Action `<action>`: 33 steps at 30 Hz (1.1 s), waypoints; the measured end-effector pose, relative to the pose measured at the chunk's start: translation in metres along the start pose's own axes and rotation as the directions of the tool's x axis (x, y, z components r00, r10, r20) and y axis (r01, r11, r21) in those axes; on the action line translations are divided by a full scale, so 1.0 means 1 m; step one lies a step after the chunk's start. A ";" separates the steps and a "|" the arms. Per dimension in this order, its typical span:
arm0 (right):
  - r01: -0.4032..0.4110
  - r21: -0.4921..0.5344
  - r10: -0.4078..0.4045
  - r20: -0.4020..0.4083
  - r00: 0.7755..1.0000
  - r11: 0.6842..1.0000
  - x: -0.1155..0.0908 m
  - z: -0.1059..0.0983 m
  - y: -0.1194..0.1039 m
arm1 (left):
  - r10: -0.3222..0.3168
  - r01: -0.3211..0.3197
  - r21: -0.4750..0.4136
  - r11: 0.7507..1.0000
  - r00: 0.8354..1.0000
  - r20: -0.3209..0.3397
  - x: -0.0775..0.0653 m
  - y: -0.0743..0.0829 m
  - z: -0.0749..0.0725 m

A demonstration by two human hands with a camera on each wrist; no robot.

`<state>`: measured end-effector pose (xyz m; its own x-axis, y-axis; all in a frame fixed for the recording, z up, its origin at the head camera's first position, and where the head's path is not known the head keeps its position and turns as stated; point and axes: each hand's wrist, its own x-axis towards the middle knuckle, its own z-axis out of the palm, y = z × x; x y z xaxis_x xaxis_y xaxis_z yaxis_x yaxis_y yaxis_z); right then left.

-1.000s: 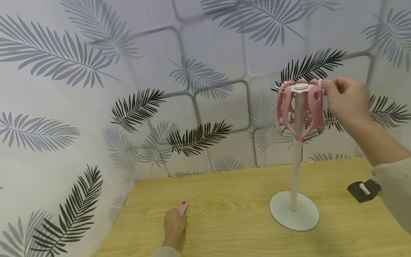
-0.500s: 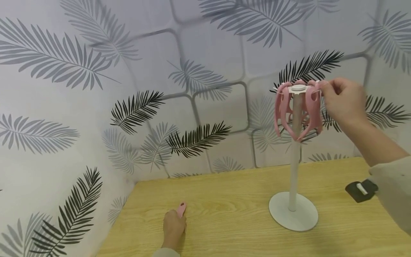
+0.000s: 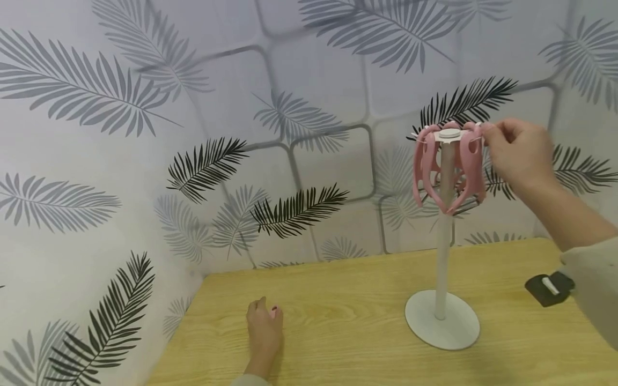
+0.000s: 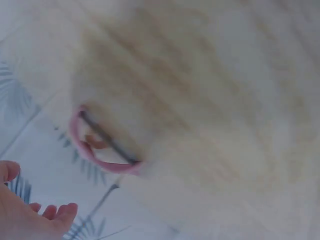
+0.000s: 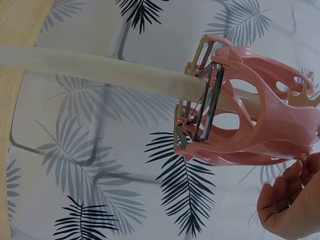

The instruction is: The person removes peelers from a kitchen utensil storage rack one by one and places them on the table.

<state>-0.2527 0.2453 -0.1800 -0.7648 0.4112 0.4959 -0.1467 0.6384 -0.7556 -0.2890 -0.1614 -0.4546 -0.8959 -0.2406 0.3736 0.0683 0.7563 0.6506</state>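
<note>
Pink Y-shaped peelers (image 3: pixel 470 155) with metal blades hang by their handle ends from the hooks of a white stand (image 3: pixel 442 252). My right hand (image 3: pixel 521 147) pinches the handle end of the one on the right side. In the right wrist view, the fingertips of the right hand (image 5: pixel 287 200) meet the end of the hanging peelers (image 5: pixel 250 135), whose blades point down the pole. A single pink peeler (image 3: pixel 273 312) lies on the table beside my left hand (image 3: pixel 264 329), which partly hides it. Seen from the left wrist, the left hand (image 4: pixel 35 215) has fingers spread, apart from the peeler (image 4: pixel 82 150).
The stand's round white base (image 3: pixel 420 321) rests on the wood-grain table (image 3: pixel 347 316). Leaf-patterned wallpaper (image 3: pixel 323 75) covers the wall right behind the table edge. A black device (image 3: pixel 549 288) sticks out by the right sleeve (image 3: pixel 596 284).
My left fingers have loosened from around the peeler on the table and spread. The right hand keeps its pinch at the stand's hook.
</note>
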 end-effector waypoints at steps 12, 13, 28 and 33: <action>-0.023 0.018 0.023 -0.011 1.000 1.000 -0.001 0.001 -0.001 | 0.266 -0.310 -0.329 0.892 0.949 -0.172 0.008 0.081 0.006; -0.020 0.019 0.021 -0.010 1.000 1.000 -0.001 0.001 -0.001 | 0.287 -0.333 -0.336 0.881 0.941 -0.181 0.007 0.087 0.006; -0.008 0.006 0.008 -0.013 1.000 1.000 -0.001 0.002 -0.001 | 0.442 -0.490 -0.388 0.781 0.872 -0.211 0.004 0.144 0.012; -0.010 0.000 0.010 -0.014 1.000 1.000 -0.001 0.002 -0.001 | 0.460 -0.510 -0.387 0.768 0.860 -0.220 0.003 0.154 0.011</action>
<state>-0.2534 0.2430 -0.1810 -0.7573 0.4270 0.4942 -0.1389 0.6340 -0.7608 -0.2859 -0.0384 -0.3605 -0.6425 0.0074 0.7663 0.6794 0.4681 0.5651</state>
